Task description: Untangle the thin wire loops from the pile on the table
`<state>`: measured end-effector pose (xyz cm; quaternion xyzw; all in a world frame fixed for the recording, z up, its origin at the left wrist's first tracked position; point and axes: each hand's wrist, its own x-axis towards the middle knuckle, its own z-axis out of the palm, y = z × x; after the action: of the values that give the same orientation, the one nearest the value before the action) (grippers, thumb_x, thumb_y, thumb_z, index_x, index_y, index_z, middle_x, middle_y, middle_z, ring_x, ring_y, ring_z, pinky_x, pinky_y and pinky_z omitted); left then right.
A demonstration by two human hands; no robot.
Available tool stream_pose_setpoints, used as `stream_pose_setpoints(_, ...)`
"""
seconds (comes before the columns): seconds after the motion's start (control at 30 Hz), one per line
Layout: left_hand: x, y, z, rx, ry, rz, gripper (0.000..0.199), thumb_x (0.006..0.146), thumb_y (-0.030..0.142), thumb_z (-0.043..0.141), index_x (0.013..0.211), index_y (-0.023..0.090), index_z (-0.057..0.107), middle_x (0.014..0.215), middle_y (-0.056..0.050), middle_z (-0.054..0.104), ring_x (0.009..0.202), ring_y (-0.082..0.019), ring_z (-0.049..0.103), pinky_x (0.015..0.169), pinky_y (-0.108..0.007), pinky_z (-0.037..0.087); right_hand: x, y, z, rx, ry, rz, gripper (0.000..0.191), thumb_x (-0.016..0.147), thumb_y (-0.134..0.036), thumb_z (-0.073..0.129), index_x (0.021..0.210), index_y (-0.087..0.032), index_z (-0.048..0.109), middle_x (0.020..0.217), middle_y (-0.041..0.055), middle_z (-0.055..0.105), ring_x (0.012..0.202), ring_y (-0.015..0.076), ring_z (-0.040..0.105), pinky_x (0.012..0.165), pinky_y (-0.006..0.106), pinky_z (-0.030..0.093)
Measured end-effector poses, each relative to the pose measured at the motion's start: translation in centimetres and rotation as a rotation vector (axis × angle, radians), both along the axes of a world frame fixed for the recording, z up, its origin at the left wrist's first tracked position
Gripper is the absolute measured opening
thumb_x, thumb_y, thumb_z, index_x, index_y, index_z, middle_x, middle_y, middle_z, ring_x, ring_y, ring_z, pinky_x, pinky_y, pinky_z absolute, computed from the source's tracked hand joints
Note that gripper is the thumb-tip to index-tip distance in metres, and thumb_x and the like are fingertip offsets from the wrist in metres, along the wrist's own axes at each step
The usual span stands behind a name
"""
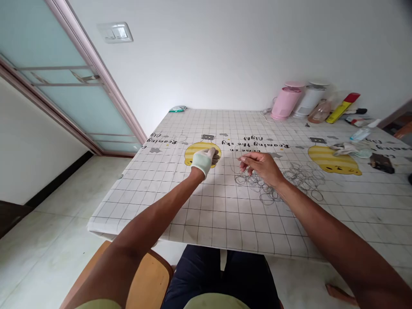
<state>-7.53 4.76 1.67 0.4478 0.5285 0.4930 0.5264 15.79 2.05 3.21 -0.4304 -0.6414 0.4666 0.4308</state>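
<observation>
Tangled thin loops (298, 174) beneath may snag the right hand (264, 167), fingertips pinched together; gloved left hand (204, 159) curled, both holds unclear.

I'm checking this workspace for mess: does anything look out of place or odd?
Thin grey loops lie tangled beside the right hand, looking untidy; only the left hand wears a glove, an odd mismatch.

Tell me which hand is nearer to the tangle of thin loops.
Right. The bare right hand is right by the tangle of loops, partly in front of it; the gloved left hand is off to the left, with tablecloth between.
</observation>
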Motion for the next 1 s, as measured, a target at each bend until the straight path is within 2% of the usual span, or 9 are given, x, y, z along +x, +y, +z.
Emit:
stream_pose_setpoints(0.07,-0.4,-0.6,-0.5,0.023,0.14,0.012,0.025,0.094,0.034,0.057,0.082,0.018,0.071,0.082,-0.007,0.074,0.073,-0.017,0.065,0.073,-0.029,0.05,-0.5,1.0,0.7,0.011,0.002,-0.034,0.035,0.085,-0.052,0.081,0.095,-0.019,0.082,0.089,0.0107,0.077,0.078,0.0217,0.07,0.053,0.029,0.052)
stream_pose_setpoints(0.2,-1.0,-1.8,-2.3,0.109,0.467,-0.121,0.03,0.096,0.033,0.052,0.079,0.022,0.073,0.083,-0.003,0.076,0.081,-0.019,0.067,0.077,-0.028,0.048,-3.2,4.2,1.4,-0.026,0.028,-0.072,0.031,0.081,-0.046,0.085,0.092,-0.018,0.083,0.092,0.0113,0.077,0.083,0.0212,0.068,0.059,0.029,0.053)
stream_pose_setpoints(0.33,-1.0,-2.0,-4.1,0.209,0.664,-0.158,0.032,0.098,0.034,0.053,0.074,0.023,0.072,0.081,-0.003,0.074,0.084,-0.02,0.065,0.081,-0.03,0.046,-8.2,9.1,0.5,-0.104,0.068,-0.071,0.028,0.075,-0.04,0.088,0.088,-0.016,0.081,0.094,0.012,0.077,0.079,0.0179,0.066,0.059,0.026,0.052)
stream_pose_setpoints(0.43,-0.9,-2.0,-4.9,0.303,0.791,-0.198,0.032,0.099,0.031,0.053,0.074,0.022,0.071,0.084,-0.006,0.073,0.085,-0.021,0.064,0.08,-0.032,0.044,-12.4,13.1,-0.6,-0.139,0.003,-0.052,0.025,0.073,-0.037,0.089,0.082,-0.015,0.079,0.089,0.0108,0.076,0.076,0.0155,0.064,0.059,0.024,0.051)
stream_pose_setpoints(0.57,-1.0,-2.2,-5.0,0.376,0.905,-0.312,0.035,0.101,0.034,0.049,0.081,0.021,0.075,0.086,-0.008,0.072,0.086,-0.024,0.064,0.079,-0.035,0.045,-17.5,17.8,-2.1,-0.168,-0.062,-0.103,0.016,0.075,-0.028,0.085,0.078,-0.015,0.077,0.086,0.009,0.075,0.07,0.0127,0.06,0.057,0.023,0.049)
stream_pose_setpoints(0.7,-1.1,-2.4,-4.8,0.427,0.971,-0.387,0.038,0.103,0.032,0.045,0.084,0.022,0.076,0.087,-0.009,0.073,0.085,-0.025,0.065,0.077,-0.038,0.046,-21.0,21.7,-3.3,-0.174,-0.128,-0.166,0.014,0.072,-0.022,0.086,0.078,-0.014,0.076,0.079,0.0072,0.073,0.065,0.0114,0.056,0.054,0.023,0.046)
stream_pose_setpoints(0.87,-1.1,-2.3,-4.8,0.44,1.05,-0.425,0.041,0.103,0.035,0.042,0.085,0.022,0.077,0.085,-0.009,0.072,0.082,-0.026,0.066,0.075,-0.039,0.047,-22.9,25.3,-4.6,-0.193,-0.22,-0.197,0.02,0.071,-0.023,0.087,0.084,-0.012,0.077,0.083,0.0091,0.074,0.065,0.0117,0.054,0.051,0.023,0.041)
stream_pose_setpoints(1.0,-0.8,-1.9,-4.9,0.435,1.074,-0.454,0.042,0.104,0.036,0.041,0.088,0.022,0.077,0.086,-0.01,0.073,0.083,-0.026,0.067,0.074,-0.04,0.047,-23.3,26.8,-5.0,-0.198,-0.268,-0.202,0.021,0.072,-0.023,0.088,0.086,-0.012,0.077,0.084,0.0099,0.074,0.065,0.012,0.054,0.05,0.024,0.039)
